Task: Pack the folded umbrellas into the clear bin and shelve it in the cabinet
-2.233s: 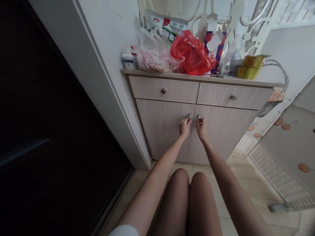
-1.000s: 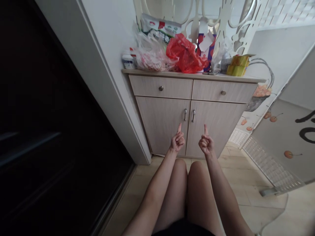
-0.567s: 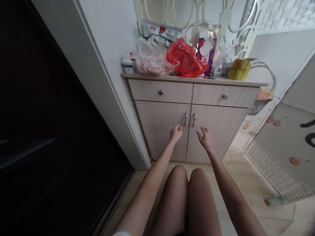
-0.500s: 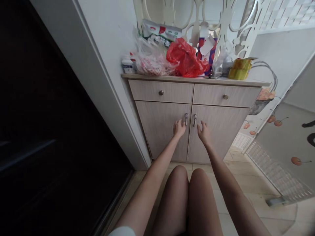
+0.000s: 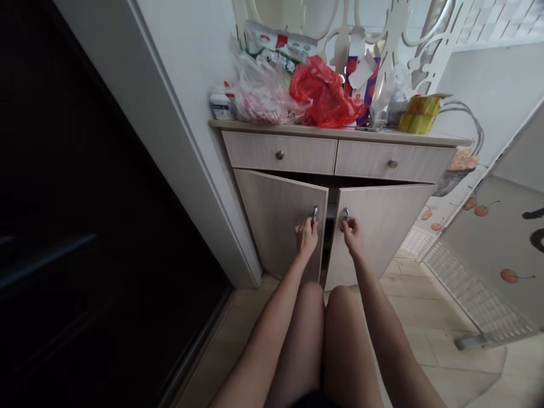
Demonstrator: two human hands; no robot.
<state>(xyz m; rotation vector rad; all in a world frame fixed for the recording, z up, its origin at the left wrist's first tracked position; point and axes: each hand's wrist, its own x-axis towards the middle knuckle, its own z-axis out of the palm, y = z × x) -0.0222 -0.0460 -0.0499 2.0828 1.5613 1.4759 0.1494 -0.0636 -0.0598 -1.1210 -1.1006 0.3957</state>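
Left hand [image 5: 306, 237] and right hand [image 5: 353, 238]: grips closed

The left handle [image 5: 315, 211] and right handle [image 5: 346, 213] are respectively held. The left door [image 5: 276, 209] and right door [image 5: 382, 226] are ajar. Beyond, a red bag [image 5: 323, 93] is borne by the worktop [image 5: 263, 128].

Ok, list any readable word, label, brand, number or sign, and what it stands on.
No text can be read.
White-and-green bag: too blurred.
White container: too small.
Purple box, yellow package: nothing legible.
Grey panel: black marks, cut off by the frame.
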